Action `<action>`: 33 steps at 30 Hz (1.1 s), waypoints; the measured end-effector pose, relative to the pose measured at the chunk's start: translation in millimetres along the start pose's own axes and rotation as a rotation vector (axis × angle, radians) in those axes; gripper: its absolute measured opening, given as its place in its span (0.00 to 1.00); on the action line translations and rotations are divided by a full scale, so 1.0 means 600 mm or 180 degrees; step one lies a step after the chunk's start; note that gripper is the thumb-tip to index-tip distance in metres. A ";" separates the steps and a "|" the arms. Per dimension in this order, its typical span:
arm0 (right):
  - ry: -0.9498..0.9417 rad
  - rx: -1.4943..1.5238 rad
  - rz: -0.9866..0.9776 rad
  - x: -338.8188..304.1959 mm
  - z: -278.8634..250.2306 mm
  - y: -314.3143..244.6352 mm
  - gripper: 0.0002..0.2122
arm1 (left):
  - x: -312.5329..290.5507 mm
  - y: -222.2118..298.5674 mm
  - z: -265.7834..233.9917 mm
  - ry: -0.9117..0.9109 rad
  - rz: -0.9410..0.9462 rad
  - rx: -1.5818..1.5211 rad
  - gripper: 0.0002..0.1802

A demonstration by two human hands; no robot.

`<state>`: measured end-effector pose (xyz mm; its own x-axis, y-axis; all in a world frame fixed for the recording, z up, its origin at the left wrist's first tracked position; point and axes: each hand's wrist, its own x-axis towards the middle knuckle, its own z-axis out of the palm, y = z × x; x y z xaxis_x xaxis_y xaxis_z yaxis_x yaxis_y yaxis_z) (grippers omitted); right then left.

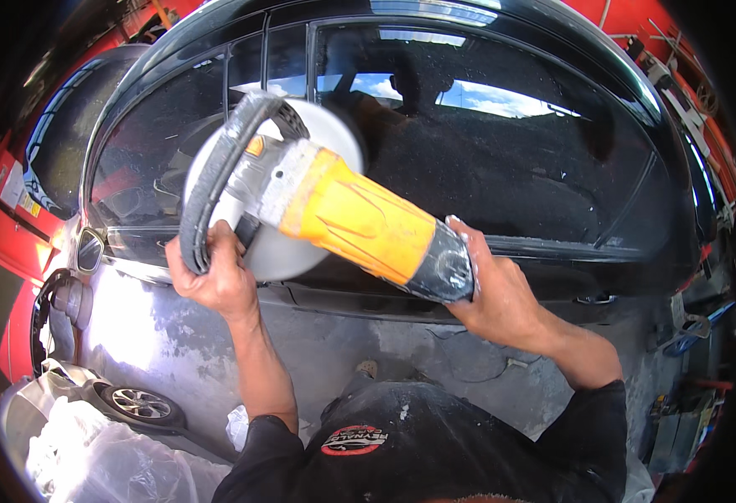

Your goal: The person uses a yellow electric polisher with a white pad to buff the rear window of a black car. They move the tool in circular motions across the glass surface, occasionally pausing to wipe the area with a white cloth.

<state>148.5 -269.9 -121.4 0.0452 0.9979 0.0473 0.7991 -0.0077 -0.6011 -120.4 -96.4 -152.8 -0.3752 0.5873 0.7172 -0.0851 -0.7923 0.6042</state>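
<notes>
My left hand (217, 277) is closed around the lower end of the black, curved loop handle (224, 159) of a yellow, grey and black plastic-bodied power polisher (368, 222), which sits just off the middle of my view, its head toward ten o'clock. My right hand (502, 289) is wrapped round its dark rear end, toward four; where the far fingertips lie underneath, I cannot tell. Holding it at both ends, I'd judge, spreads the weight and keeps the head from twisting. The broad, round, pale disc (330, 134) faces away from me, toward the glossy black car (469, 184) that curves from nine o'clock over twelve to three; whether it touches the side, I cannot make out. At nine, near the car's black-cased door mirror (90, 250), there is bright glare on the floor. A silver-spoked, dark wheel (142, 403) lies at eight, with crumpled clear plastic sheeting (121, 469) below it, apart from my arms, which likely leaves my elbows room
</notes>
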 end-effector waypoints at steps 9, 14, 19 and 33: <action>0.0378 0.0151 -0.0223 0.028 -0.050 -0.031 0.41 | 0.086 0.013 0.058 -0.0049 0.0042 -0.0057 0.10; 0.0732 0.0460 -0.0329 0.040 -0.045 -0.028 0.40 | 0.120 0.031 0.097 -0.0379 0.0120 -0.0241 0.10; 0.0344 0.0048 -0.0181 0.003 -0.018 -0.019 0.44 | 0.033 0.017 0.032 -0.0231 -0.0147 -0.0096 0.11; 0.0945 0.0454 -0.0020 0.010 -0.043 -0.070 0.40 | 0.088 0.009 0.078 -0.0548 0.0578 -0.0228 0.10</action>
<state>130.6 -265.3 -75.0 0.2301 0.9352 0.2694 0.7088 0.0286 -0.7048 -97.6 -62.3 -95.4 -0.2281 0.4490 0.8639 -0.0982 -0.8934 0.4384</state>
